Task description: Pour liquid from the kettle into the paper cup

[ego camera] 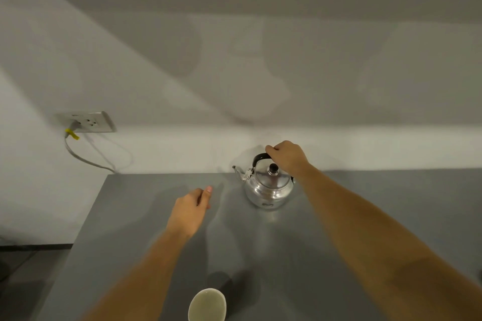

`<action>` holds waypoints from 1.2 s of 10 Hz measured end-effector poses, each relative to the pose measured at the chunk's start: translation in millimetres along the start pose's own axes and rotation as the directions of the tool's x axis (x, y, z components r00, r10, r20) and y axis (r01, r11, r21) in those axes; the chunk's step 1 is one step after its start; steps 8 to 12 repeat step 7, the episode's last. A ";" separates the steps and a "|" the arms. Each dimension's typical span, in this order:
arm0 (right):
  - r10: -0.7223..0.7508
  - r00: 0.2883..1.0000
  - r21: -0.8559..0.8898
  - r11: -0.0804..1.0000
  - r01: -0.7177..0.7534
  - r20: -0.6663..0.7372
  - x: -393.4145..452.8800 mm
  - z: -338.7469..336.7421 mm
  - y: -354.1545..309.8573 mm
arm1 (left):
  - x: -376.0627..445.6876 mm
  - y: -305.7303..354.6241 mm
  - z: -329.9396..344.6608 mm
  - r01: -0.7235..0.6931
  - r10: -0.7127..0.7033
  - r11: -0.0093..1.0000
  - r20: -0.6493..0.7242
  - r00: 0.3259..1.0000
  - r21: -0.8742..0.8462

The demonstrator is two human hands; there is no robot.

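Grey tabletop [365, 229] meets a pale wall bearing a socket [90, 122] and cable [86, 159]. Upright at the far edge, the kettle [268, 185] points its spout left. Right hand [287, 155] grips its handle; left hand [190, 210] hovers loosely curled, empty. Paper cup [207, 305] stands nearest, unobstructed.

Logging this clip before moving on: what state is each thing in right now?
Kettle: upright on the table, lid on, spout toward the left.
Paper cup: upright near the front edge, whether it holds liquid unclear.
Right hand: closed on the kettle handle.
Left hand: loosely curled, holding nothing.
Plug: in the wall socket.
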State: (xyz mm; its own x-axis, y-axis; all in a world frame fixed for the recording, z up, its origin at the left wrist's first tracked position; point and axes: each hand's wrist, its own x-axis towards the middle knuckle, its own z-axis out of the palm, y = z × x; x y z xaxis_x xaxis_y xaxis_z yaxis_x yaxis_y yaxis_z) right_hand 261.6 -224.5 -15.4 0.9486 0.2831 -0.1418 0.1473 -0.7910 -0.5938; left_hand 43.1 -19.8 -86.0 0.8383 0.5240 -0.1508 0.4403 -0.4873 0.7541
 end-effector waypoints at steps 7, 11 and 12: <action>-0.257 0.965 -0.269 0.934 0.233 -0.054 -33.7 -14.7 -10.4 | -13.6 26.8 -19.5 -0.100 0.100 0.994 -0.004 0.995 0.048; -0.257 0.965 -0.269 0.934 0.233 -0.054 -33.7 -14.7 -10.4 | -13.6 26.8 -19.5 -0.100 0.100 0.994 -0.004 0.995 0.048; -0.257 0.965 -0.269 0.934 0.233 -0.054 -33.7 -14.7 -10.4 | -13.6 26.8 -19.5 -0.100 0.100 0.994 -0.004 0.995 0.048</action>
